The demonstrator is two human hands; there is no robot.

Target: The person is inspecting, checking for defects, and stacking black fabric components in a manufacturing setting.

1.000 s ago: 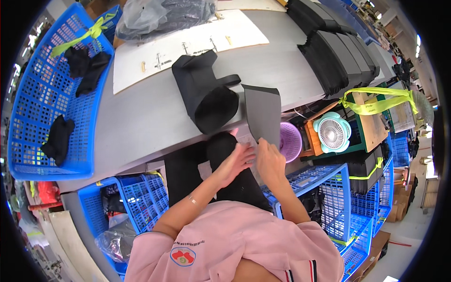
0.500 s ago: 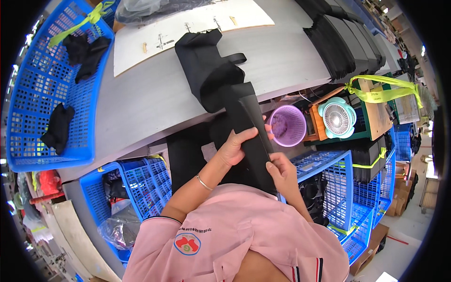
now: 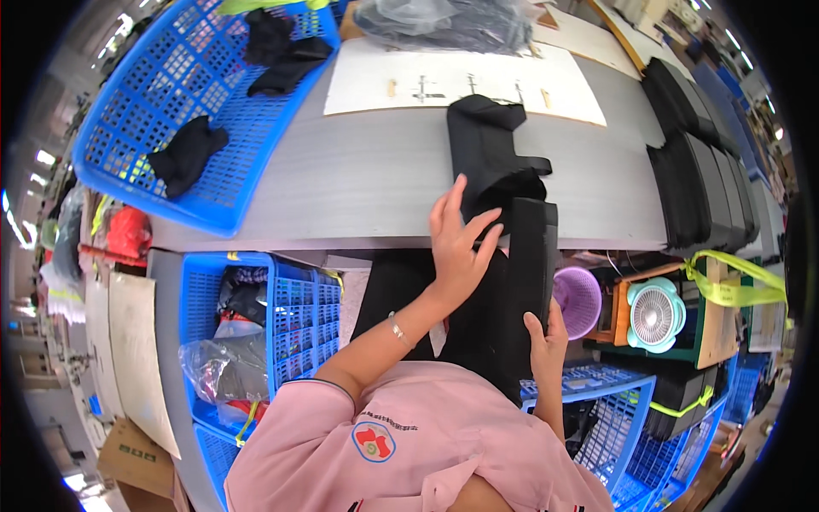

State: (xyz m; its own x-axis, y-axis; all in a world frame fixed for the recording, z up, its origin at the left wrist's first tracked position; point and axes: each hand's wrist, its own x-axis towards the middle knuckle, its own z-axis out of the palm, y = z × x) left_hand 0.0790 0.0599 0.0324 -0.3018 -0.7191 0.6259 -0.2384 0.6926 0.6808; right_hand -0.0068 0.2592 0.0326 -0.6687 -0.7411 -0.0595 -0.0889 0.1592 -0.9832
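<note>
My right hand has its grip closed on the lower end of a long black fabric panel, thumb on the face, fingers behind it; the panel stands upright between my lap and the near edge of the grey desk. My left hand lies flat against the panel's left side, fingers spread and apart, pressing rather than clamping, fingertips just reaching the desk edge. Directly beyond the left fingertips a folded black pouch-like piece rests on the desk, its lower end touching or overlapping the panel's top; I cannot tell which. Further out lies a white paper sheet, with a stack of black pieces well off to the right. To the far left a blue basket holds loose black items. Below my right grip stand a purple cup and a small fan. Judgement: the panel handles limp, so the flat hand should smooth outward while the lower grip keeps tension, holding the edges straight and free of creases.
</note>
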